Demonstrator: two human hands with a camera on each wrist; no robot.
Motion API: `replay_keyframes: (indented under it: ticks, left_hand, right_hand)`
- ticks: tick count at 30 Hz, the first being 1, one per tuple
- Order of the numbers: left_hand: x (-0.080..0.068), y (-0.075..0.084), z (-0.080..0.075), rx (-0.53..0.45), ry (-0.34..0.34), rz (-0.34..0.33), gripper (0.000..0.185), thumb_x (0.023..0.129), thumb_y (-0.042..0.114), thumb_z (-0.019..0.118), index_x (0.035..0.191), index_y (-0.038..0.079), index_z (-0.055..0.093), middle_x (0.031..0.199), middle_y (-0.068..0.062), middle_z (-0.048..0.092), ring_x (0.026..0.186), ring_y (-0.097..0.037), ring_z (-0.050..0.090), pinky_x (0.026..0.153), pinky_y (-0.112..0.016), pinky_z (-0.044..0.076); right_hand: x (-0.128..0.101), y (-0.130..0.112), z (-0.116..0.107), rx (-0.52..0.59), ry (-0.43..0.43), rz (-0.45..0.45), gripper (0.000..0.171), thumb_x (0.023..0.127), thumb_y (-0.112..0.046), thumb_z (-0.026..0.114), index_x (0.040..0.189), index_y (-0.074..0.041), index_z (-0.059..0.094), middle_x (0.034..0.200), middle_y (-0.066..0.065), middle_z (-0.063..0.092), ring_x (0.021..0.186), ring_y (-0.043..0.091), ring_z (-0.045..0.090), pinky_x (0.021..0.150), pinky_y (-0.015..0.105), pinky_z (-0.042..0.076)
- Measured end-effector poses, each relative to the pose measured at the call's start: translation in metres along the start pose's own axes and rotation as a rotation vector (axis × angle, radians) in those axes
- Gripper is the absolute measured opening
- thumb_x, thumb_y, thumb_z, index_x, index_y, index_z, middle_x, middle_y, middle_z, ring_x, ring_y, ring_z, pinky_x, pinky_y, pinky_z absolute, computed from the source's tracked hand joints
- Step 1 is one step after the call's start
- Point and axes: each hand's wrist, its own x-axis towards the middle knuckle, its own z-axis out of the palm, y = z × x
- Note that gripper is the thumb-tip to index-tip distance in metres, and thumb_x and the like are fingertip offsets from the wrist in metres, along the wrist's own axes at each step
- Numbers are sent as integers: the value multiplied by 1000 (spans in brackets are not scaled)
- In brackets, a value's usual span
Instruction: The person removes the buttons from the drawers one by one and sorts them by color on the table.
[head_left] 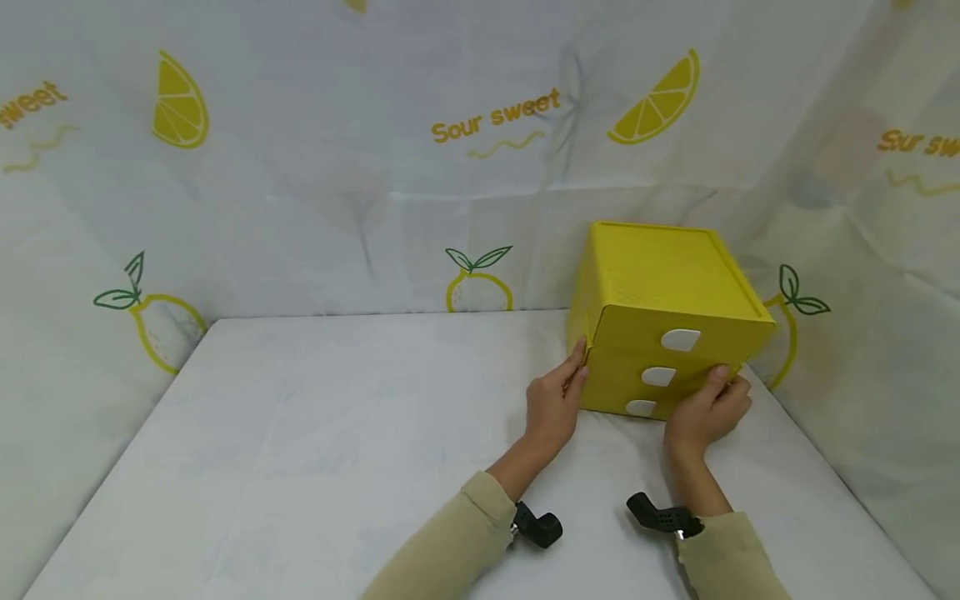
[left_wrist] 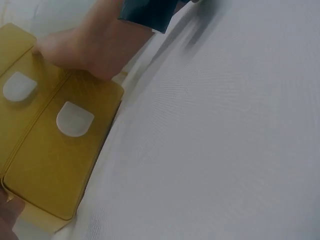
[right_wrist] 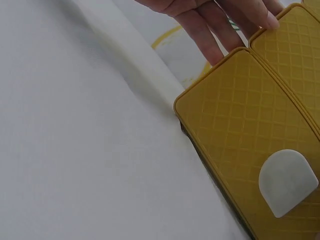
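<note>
A yellow three-tier drawer box (head_left: 678,271) stands at the back right of the table, its drawers closed and each bearing a white rounded tab (right_wrist: 287,182). My left hand (head_left: 553,408) holds the box's left side near the front edge; only bits of its fingers (left_wrist: 9,215) show in the left wrist view. On the opposite side, my right hand (head_left: 707,417) grips the right front edge, thumb on the front and fingers along the side. The drawer fronts (left_wrist: 50,150) have a quilted pattern. The box's back is hidden.
A white cloth (head_left: 300,450) covers the table. Behind and beside it hang white sheets (head_left: 315,208) printed with lemons; the right-hand sheet (head_left: 877,350) comes close to the box. A black device (head_left: 538,527) is strapped to each wrist.
</note>
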Motion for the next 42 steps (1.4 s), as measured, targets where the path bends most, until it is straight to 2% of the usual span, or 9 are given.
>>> replay_keyframes:
  ticks: [4, 11, 18, 22, 26, 32, 38, 39, 42]
  left_hand:
    - [-2, -3, -11, -21, 3, -33, 46, 104, 27, 57, 149, 22, 50, 141, -1, 60, 124, -13, 62, 95, -21, 57]
    - [-8, -6, -28, -40, 19, -71, 46, 104, 26, 57, 149, 22, 50, 142, 1, 59, 127, -13, 60, 100, -27, 56]
    - [-14, -14, -57, -41, 20, -65, 47, 104, 24, 57, 150, 19, 49, 144, 0, 57, 127, -14, 60, 96, -28, 58]
    - [-18, -19, -75, -54, 16, -71, 48, 104, 24, 57, 151, 21, 47, 146, 1, 55, 130, -12, 57, 96, -29, 58]
    - [-21, -24, -90, -37, 38, -52, 47, 104, 25, 57, 150, 20, 47, 146, 0, 55, 128, -12, 59, 92, -29, 60]
    - [-24, -29, -110, -13, 84, -37, 46, 104, 24, 57, 149, 18, 50, 144, -2, 57, 127, -14, 61, 93, -30, 60]
    - [-27, -33, -124, -6, 114, -53, 46, 102, 24, 60, 147, 16, 52, 143, -2, 58, 129, -14, 59, 94, -30, 59]
    - [-27, -33, -125, -3, 120, -54, 46, 102, 24, 60, 147, 15, 52, 142, -2, 58, 128, -14, 59, 93, -30, 59]
    - [-27, -35, -129, -11, 144, -62, 46, 102, 25, 60, 146, 15, 52, 143, -1, 57, 129, -12, 58, 95, -30, 58]
  right_hand:
    - [-9, -2, 3, 3, -14, -36, 24, 106, -38, 44, 84, -43, 35, 83, -23, 33, 85, -7, 31, 81, 18, 22]
    - [-26, -7, 6, -19, -64, -19, 22, 106, -38, 43, 85, -39, 37, 85, -20, 31, 84, -5, 30, 80, 19, 22]
    - [-47, -10, 13, -21, -139, -69, 33, 106, -33, 44, 98, -2, 48, 88, -20, 30, 86, -5, 31, 80, 21, 23]
    - [-60, -14, 15, -28, -206, -107, 40, 106, -32, 46, 111, 8, 49, 91, -19, 30, 86, -4, 31, 78, 21, 25]
    - [-70, -17, 15, -41, -315, -160, 42, 103, -31, 57, 119, 7, 51, 97, -15, 35, 92, -3, 35, 79, 20, 30]
    - [-79, -21, 14, -43, -467, -225, 58, 86, -26, 80, 128, 3, 54, 107, 12, 47, 98, 2, 40, 81, 26, 33]
    - [-86, -23, 17, -23, -535, -234, 61, 80, -20, 86, 130, 0, 57, 108, 8, 50, 108, 22, 50, 88, 36, 39]
    - [-87, -24, 18, -17, -553, -221, 61, 80, -20, 85, 131, -1, 56, 110, 7, 51, 112, 23, 52, 91, 32, 41]
    - [-88, -28, 22, -8, -600, -190, 60, 83, -22, 85, 132, -5, 56, 118, 7, 61, 107, 8, 61, 88, 14, 45]
